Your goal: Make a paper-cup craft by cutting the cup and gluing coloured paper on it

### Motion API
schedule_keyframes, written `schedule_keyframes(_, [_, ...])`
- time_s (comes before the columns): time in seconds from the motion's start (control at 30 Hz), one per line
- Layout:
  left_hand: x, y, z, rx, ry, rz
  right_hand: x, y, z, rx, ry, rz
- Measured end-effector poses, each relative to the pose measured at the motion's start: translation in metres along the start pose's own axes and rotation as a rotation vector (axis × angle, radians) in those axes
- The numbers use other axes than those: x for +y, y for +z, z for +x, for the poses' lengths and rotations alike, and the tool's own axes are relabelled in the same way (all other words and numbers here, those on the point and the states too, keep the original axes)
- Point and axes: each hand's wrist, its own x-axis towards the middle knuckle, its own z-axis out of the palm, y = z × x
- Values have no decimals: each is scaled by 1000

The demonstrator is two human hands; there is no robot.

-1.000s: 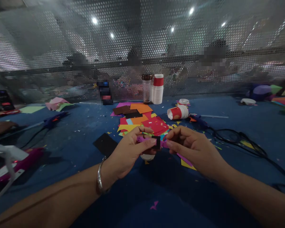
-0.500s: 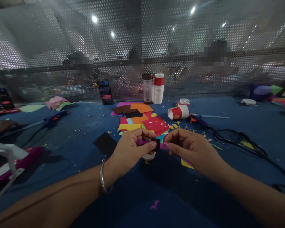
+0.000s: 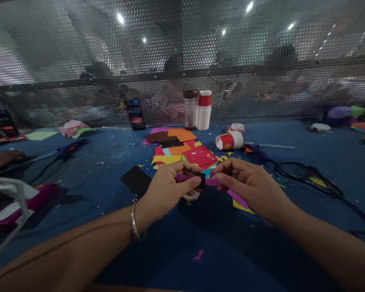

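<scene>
"While the L hand (image 3: 167,184) pinches a black pc (image 3: 202,181) b/w thumb & fingers, what's the R hand (image 3: 251,184) got?"

"Pinching too: thumb & fingertips on a purple strip (image 3: 212,182), which spans the gap b/w both hands, next to the black pc."

"Any purple on the L side?"

"Yep, a purple part (image 3: 180,177) shows inside the L hand's grip. Can't tell if it's 1 pc w/ the strip; thumb's in the way."

"Below?"

"Pale round thing (image 3: 192,197) just under the L hand, partly hidden. Yellow sheet (image 3: 241,209) by the R hand, partly covered."

"Rest, quick?"

"Black card (image 3: 136,180) flat on the blue table (image 3: 167,247), L of the L hand. Paper pile (image 3: 199,156) just beyond both hands. Tipped cups (image 3: 231,140) beyond the R hand, glue gun (image 3: 257,151) near them, black cable (image 3: 318,190) off to its R. Purple scrap (image 3: 199,255) lies nearer the body than either hand."
</scene>
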Motion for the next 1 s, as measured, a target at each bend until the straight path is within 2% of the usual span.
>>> schedule_keyframes(0.13, [-3, -1, 1, 21, -6, -33, -1, -2, 1, 46, 49, -25])
schedule_keyframes(0.47, [-2, -2, 2, 6, 47, 6, -1, 0, 3, 24, 31, -8])
schedule_keyframes(0.6, [-2, -11, 8, 81, 131, 50, -2, -2, 3, 90, 29, 7])
schedule_keyframes(0.8, [-1, -27, 19, 166, 138, 45, 0, -5, 6, 140, 50, 88])
schedule_keyframes(1.0, [3, -30, 24, 222, 2, -108, 3, -8, 9, 237, 96, 194])
